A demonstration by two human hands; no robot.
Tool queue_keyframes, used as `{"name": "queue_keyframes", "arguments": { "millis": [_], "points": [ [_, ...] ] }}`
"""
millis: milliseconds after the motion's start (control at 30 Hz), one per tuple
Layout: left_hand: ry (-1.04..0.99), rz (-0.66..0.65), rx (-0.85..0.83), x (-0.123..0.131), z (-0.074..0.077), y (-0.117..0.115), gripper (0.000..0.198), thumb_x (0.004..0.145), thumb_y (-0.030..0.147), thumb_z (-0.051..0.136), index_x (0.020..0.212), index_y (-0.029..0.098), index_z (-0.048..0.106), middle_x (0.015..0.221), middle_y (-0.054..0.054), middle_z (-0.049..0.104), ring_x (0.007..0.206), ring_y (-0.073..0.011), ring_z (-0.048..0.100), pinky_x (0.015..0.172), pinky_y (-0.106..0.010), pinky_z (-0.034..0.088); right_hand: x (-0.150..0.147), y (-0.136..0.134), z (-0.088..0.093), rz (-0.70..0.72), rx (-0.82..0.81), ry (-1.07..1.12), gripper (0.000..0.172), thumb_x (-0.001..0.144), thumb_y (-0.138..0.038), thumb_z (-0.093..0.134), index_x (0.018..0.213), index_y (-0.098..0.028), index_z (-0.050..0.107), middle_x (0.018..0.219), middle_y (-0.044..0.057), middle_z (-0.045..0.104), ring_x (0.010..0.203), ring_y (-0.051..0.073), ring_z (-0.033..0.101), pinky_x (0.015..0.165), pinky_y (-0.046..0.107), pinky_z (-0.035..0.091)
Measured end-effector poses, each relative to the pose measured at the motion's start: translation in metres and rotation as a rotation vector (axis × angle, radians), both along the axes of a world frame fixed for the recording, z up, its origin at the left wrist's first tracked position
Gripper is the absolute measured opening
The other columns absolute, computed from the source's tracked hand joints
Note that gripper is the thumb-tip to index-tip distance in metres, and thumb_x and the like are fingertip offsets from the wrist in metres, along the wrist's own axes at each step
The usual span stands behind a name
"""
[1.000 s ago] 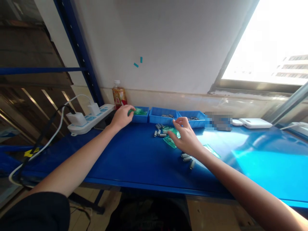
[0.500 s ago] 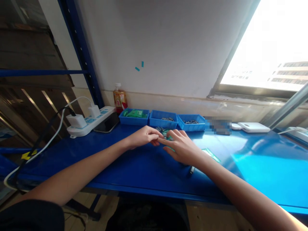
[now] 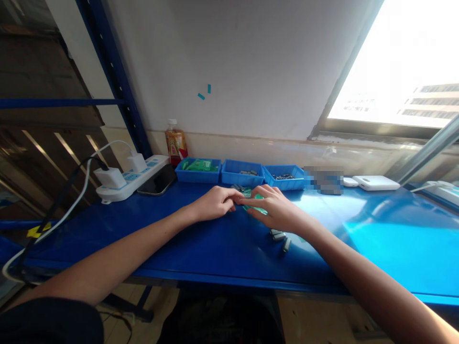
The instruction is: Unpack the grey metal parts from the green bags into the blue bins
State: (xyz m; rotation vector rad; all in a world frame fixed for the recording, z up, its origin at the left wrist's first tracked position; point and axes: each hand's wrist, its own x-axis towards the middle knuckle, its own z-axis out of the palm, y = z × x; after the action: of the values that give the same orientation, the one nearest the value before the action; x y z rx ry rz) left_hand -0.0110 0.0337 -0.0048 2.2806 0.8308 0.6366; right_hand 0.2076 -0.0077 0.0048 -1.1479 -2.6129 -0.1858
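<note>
My left hand [image 3: 214, 203] and my right hand [image 3: 274, 204] meet just above the blue table. The left fingers are closed in a pinch; what lies between them is hidden. My right hand is curled round a small clear packet with green print [image 3: 258, 210], which shows between and below its fingers. Behind the fingertips, small grey metal pieces [image 3: 235, 188] lie on the table. Closer to me, below the right wrist, are a few short metal cylinders [image 3: 278, 235], one of them [image 3: 287, 245] set apart.
Three blue bins line the wall: one with green packets [image 3: 199, 177], two with metal parts [image 3: 244, 179] [image 3: 285, 184]. To the left stand a bottle [image 3: 175, 145], a phone [image 3: 157, 180] and a power strip [image 3: 152, 167] with cables. A white device [image 3: 376, 183] lies right.
Both hands stay together at nearly the same place, and more of the green packet shows. The metal cylinders below my right wrist are more visible. The whole view has shifted slightly.
</note>
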Motion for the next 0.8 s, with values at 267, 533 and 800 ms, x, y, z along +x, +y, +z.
{"name": "queue_keyframes", "arguments": {
  "millis": [267, 533, 800],
  "points": [
    [0.166, 0.029, 0.373, -0.007, -0.01, 0.009, 0.026, 0.09, 0.023, 0.047, 0.108, 0.017, 0.064, 0.101, -0.008, 0.064, 0.087, -0.0176, 0.062, 0.08, -0.026, 0.048, 0.024, 0.031, -0.015, -0.171, -0.036, 0.085, 0.034, 0.091, -0.038, 0.049, 0.113, -0.018, 0.066, 0.092, 0.01, 0.063, 0.09, 0.024, 0.058, 0.083, 0.038, 0.045],
    [0.212, -0.021, 0.329, -0.003, -0.012, 0.003, 0.025, 0.087, 0.024, 0.051, 0.11, 0.02, 0.061, 0.099, -0.005, 0.06, 0.086, -0.0169, 0.059, 0.077, -0.026, 0.046, 0.014, 0.03, -0.021, -0.179, -0.047, 0.116, 0.024, 0.089, -0.034, 0.054, 0.096, -0.017, 0.069, 0.089, 0.009, 0.059, 0.086, 0.022, 0.055, 0.078, 0.034, 0.045],
    [0.181, 0.007, 0.333, -0.002, -0.014, 0.001, 0.019, 0.087, 0.026, 0.053, 0.103, 0.019, 0.059, 0.097, -0.004, 0.06, 0.077, -0.0148, 0.057, 0.068, -0.024, 0.045, 0.005, 0.016, -0.014, -0.11, -0.042, 0.099, 0.017, 0.09, -0.028, 0.052, 0.089, -0.015, 0.063, 0.09, 0.009, 0.059, 0.088, 0.022, 0.05, 0.079, 0.035, 0.042]
  ]
}}
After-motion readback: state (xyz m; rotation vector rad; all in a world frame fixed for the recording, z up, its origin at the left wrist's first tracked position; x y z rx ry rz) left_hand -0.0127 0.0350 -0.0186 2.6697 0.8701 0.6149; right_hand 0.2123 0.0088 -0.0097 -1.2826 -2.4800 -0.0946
